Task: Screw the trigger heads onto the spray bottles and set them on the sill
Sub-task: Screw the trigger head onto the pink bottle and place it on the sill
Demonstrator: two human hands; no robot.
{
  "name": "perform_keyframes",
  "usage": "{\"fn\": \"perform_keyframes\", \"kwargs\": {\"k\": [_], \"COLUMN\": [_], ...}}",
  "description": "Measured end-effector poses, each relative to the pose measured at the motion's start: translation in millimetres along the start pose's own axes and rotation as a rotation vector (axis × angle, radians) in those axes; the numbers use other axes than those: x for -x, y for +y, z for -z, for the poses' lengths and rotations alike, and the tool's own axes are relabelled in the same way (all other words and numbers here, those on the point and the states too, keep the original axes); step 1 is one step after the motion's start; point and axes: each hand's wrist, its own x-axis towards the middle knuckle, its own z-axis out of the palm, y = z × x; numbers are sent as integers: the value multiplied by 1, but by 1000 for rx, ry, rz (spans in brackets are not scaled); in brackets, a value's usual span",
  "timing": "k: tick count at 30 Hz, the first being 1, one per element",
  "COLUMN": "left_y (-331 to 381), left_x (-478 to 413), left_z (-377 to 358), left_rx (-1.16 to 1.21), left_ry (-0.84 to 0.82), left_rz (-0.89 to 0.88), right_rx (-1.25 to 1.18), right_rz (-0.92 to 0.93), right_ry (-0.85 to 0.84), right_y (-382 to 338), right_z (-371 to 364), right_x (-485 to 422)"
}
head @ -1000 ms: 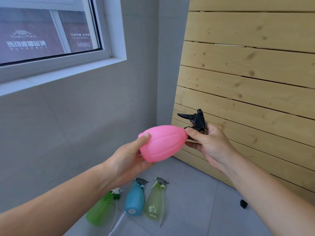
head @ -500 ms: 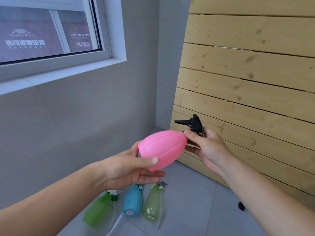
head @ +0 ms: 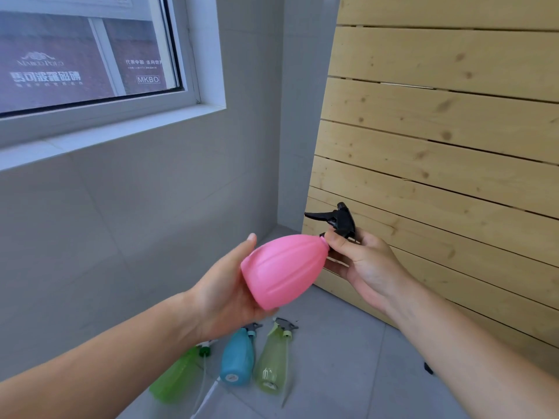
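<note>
The sill [head: 99, 137] runs along the upper left under the window [head: 84, 55], well above and left of the pink bottle [head: 284, 270] I am holding.

My left hand [head: 223, 300] cups the wide base end of the pink bottle from below and behind, palm against its bottom, thumb [head: 242, 252] laid up along its upper side and the other fingers curled under it where I can't see them. The hand is partly closed around the base, not wrapped tight.

The pink bottle lies tilted in mid-air between my two hands, base low toward the left, neck raised toward the right.

At the neck sits the black trigger head [head: 340, 220], its lever pointing left above the bottle. My right hand [head: 366, 267] is closed on the collar just where the head meets the neck, thumb on top and fingers pinching beneath. I think the head is seated on the neck, but my fingers hide the joint, so I can't tell how far it is screwed on.

Below the pink bottle, on the grey floor [head: 332, 373], three more bottles lie side by side: a green bottle [head: 178, 376], then a blue bottle [head: 237, 358], then a yellow-green bottle [head: 272, 361], each with a head at its top end.

Behind and right of the pink bottle leans a slatted wood panel [head: 438, 146].
</note>
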Motion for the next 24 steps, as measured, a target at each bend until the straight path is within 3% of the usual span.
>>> {"fn": "perform_keyframes", "kwargs": {"k": [5, 10, 16, 24], "left_y": [-3, -2, -3, 4], "left_x": [3, 0, 2, 7], "left_z": [6, 7, -1, -1], "left_rx": [-84, -146, 30, -16], "left_ry": [-51, 60, 15, 42], "left_rz": [245, -146, 83, -188], "right_rx": [3, -51, -45, -63], "right_rz": [-5, -2, 28, 33], "right_ry": [17, 59, 52, 58], "right_y": [1, -2, -1, -8], "right_z": [-3, -1, -9, -11], "right_x": [2, 1, 1, -3]}}
